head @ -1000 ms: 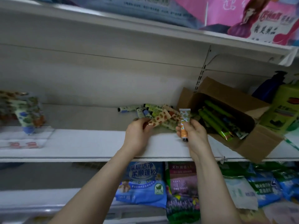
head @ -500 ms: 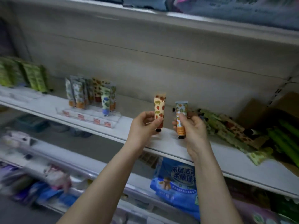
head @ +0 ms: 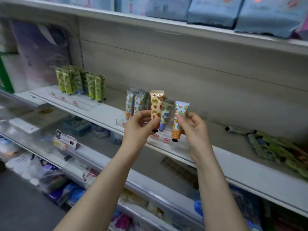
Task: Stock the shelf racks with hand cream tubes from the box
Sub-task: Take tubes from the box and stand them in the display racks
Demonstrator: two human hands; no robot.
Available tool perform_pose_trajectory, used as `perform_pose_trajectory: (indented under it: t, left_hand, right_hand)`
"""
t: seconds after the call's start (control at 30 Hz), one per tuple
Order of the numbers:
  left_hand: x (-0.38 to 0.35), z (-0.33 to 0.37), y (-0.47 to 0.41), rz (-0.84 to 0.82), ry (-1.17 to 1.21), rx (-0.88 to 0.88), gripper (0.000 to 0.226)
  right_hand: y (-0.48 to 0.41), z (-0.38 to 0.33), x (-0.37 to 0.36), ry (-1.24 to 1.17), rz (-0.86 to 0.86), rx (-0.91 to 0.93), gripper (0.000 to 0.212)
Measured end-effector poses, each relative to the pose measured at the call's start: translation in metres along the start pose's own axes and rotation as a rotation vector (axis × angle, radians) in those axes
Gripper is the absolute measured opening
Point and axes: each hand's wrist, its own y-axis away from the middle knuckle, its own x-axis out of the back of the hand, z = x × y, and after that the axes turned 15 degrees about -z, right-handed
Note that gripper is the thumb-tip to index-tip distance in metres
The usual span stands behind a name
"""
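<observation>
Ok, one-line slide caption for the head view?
Left hand holds strawberry-print cream tube, right hand orange-print tube, before the clear rack.

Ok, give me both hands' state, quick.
Left hand: closed on the strawberry-print tube.
Right hand: closed on the orange-print tube.

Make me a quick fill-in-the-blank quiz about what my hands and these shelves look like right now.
1. The left hand holds the strawberry tube with its black cap pointing ____.
2. The right hand holds a tube whose lower end is coloured ____.
3. The loose pile of tubes lies on the shelf to the ____ of both hands.

Missing words: down; orange; right
</observation>
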Motion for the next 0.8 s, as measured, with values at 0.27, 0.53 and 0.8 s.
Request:
perform_pose_trajectory:
  t: [0.27,0.53,0.8]
  left_hand:
    - [0.088,-0.002,-0.011,0.059,-0.003,0.008,0.024]
    - [0.157,-0.008,-0.023,0.053,-0.012,0.032,0.021]
    - [0.178,-0.010,-0.034,0.015,0.010,0.054,0.024]
  right_hand:
    - [-0.029,0.017,-0.072,0.092,-0.030,0.041,0.009]
    - [-0.059,0.035,-0.122,0.344,0.071,0.110,0.015]
    - [-0.074,0.040,-0.149,0.518,0.113,0.106,0.007]
